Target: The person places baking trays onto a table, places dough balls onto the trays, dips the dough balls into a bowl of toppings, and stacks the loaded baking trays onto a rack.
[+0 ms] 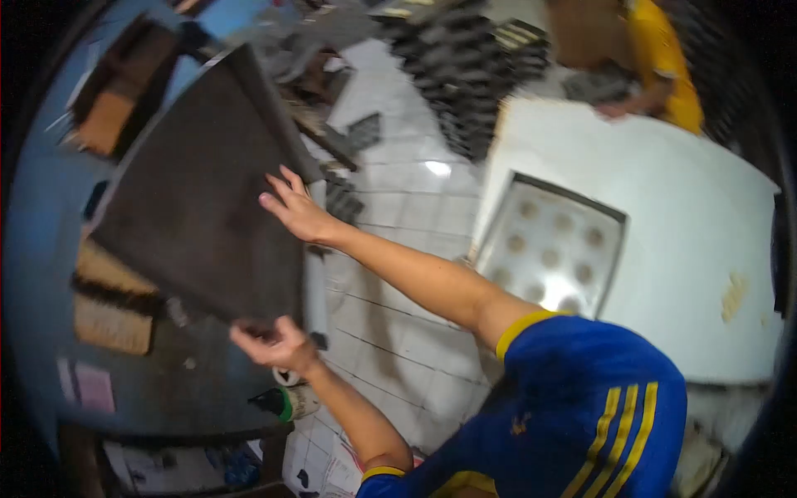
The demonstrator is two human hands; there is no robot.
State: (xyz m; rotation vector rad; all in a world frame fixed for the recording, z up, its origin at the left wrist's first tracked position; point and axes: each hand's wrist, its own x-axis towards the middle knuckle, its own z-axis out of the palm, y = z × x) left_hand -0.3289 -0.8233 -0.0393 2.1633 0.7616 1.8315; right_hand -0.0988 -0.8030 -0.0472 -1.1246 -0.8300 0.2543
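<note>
Head view: the dark sheet (195, 183) lay over the table (195, 390). The right hand (305, 217) pressed it with open fingers, seemingly for steadiness; the left hand (292, 349) curled beside its lower corner, its grip too blurred to tell.

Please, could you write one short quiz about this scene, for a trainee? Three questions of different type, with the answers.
1. True or false: the right hand is clenched in a fist.

2. Multiple choice: where at the dark sheet is the left hand?
a) its top end
b) its lower edge
c) its far left corner

3. Fill in: the co-worker, whose hand is at the edge of the white panel, wears ____.

Key: 1 false; 2 b; 3 yellow
</note>
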